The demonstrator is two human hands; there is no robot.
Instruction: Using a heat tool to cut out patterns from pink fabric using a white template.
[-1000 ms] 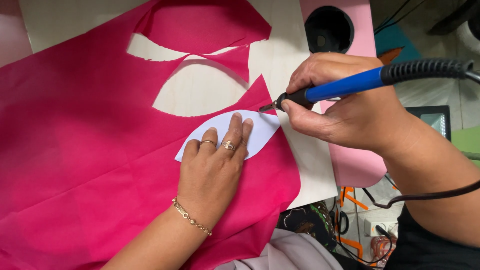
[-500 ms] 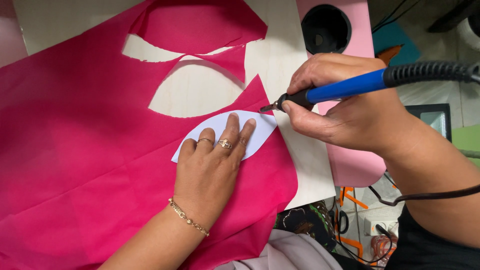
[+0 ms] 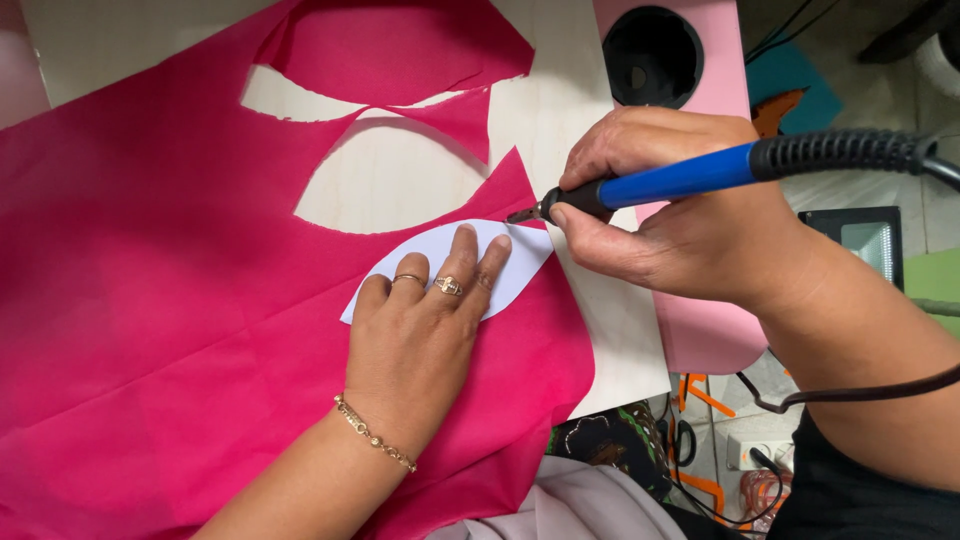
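My left hand (image 3: 420, 330) lies flat, fingers spread, pressing a white leaf-shaped paper template (image 3: 515, 265) onto a large sheet of pink fabric (image 3: 150, 300). My right hand (image 3: 670, 215) grips a blue-handled hot cutting tool (image 3: 690, 178) with a black ribbed end and a cord. Its metal tip (image 3: 522, 214) touches the fabric at the template's upper right point. Two leaf-shaped holes (image 3: 385, 180) in the fabric show the pale board beneath.
The fabric lies on a pale wooden board (image 3: 560, 90). A pink panel with a round black hole (image 3: 652, 55) lies at the upper right. Cables, a small black screen-like box (image 3: 865, 240) and clutter sit on the floor to the right.
The view has shifted slightly; the tool tip stays at the template's right point and both hands hold nearly the same places.
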